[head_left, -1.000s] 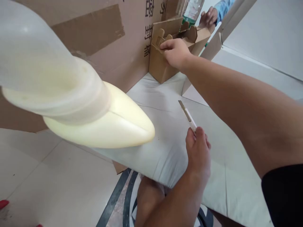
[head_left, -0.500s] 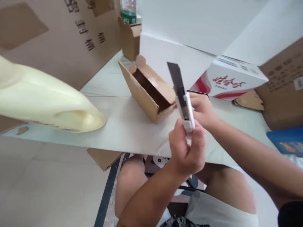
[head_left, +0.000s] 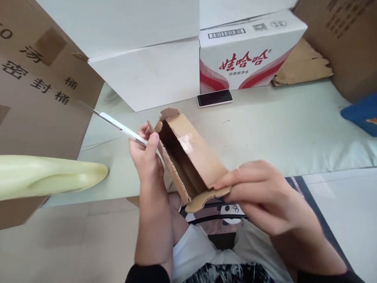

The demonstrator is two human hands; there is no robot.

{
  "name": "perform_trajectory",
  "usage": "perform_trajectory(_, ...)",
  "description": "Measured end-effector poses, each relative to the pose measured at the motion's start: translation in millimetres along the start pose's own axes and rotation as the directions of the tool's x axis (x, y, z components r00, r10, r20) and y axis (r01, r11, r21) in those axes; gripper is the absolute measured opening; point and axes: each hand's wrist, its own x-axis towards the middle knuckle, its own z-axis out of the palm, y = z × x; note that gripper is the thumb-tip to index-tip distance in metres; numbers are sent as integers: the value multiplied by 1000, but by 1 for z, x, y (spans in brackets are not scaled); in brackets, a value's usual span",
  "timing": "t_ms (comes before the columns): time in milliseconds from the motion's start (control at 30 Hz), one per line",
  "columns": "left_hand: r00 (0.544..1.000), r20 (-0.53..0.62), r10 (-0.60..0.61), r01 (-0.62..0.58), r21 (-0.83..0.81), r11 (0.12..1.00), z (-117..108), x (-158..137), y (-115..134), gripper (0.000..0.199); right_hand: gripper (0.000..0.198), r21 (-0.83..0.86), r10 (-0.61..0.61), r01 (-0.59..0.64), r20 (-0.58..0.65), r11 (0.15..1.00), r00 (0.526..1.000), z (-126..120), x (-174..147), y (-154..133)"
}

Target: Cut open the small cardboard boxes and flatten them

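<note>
My left hand is closed around a white box cutter, its blade pointing away to the upper left. The same hand's fingers rest against the left side of a small open cardboard box. My right hand pinches the near right corner of this box by its ragged end flap. The box is tilted above my lap at the table's front edge, with its long opening facing up. A strip of clear tape shows on its right panel, and its inside looks dark.
A phone lies flat before a white-and-red carton. White boxes stand at the back, a large brown carton at left. A pale yellow smooth object juts in from the left; a blue item sits at right.
My left hand has moved left with the box cutter and now touches the box. The box has come nearer to me, my right hand gripping its near end. The view has turned right.
</note>
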Motion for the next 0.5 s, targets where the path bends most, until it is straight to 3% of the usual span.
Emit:
perform_trajectory(100, 994, -34, 106, -106, -12, 994, 10, 1, -4, 48, 27, 11, 126, -127, 63, 992, 990, -8, -9, -9)
perform_trajectory(167, 992, -14, 124, -124, -21, 992, 19, 1, -5, 53, 24, -10, 167, -168, 175, 986, 970, -10, -13, -9)
perform_trajectory(300, 977, 6, 213, -213, 2, 977, 31, 0, -5, 59, 14, -97, 236, -215, 409, 972, 881, -11, -10, -6)
perform_trajectory(400, 974, 27, 226, -227, 38, 973, 33, -2, -5, 56, 4, -41, 213, -220, 475, 975, 854, -10, -6, -12)
perform_trajectory(500, 975, 62, 212, -216, 48, 975, 30, -3, -8, 56, 7, -72, 168, -152, 468, 986, 867, -2, -11, -23)
